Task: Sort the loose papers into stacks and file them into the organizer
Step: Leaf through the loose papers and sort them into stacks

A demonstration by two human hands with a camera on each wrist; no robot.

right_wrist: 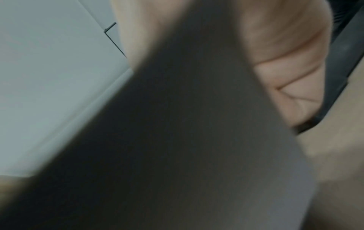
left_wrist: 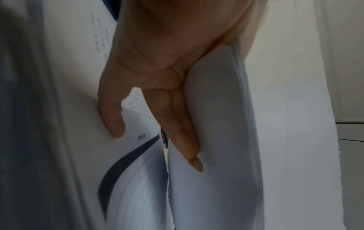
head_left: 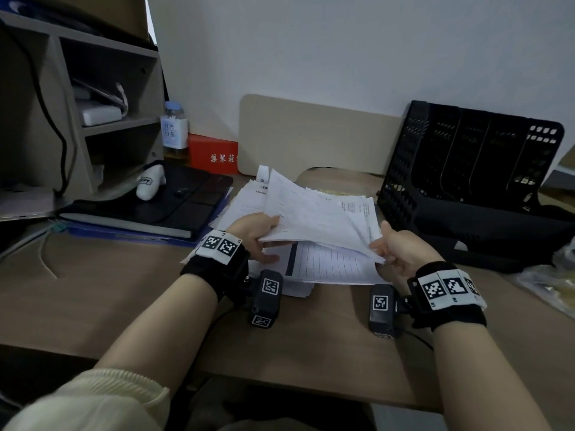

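Note:
A fanned sheaf of white papers [head_left: 311,213] is raised off the pile on the desk. My left hand [head_left: 255,234] pinches its left edge, thumb on top and fingers [left_wrist: 177,124] beneath the sheaf [left_wrist: 216,109]. My right hand [head_left: 401,250] grips its near right corner. Under the sheaf lies a lined sheet [head_left: 326,262] with a dark bar, also seen in the left wrist view as the lined sheet [left_wrist: 138,179]. The black mesh organizer [head_left: 466,169] stands at the right, its slots looking empty. The right wrist view is blurred: a dark paper [right_wrist: 187,124] covers most of my palm [right_wrist: 285,70].
A black folder [head_left: 161,206] with a white object [head_left: 151,181] on it lies to the left. Behind it are a bottle [head_left: 174,129], a red box [head_left: 214,152] and a shelf unit [head_left: 93,104]. A plastic bag [head_left: 553,284] lies at the right edge.

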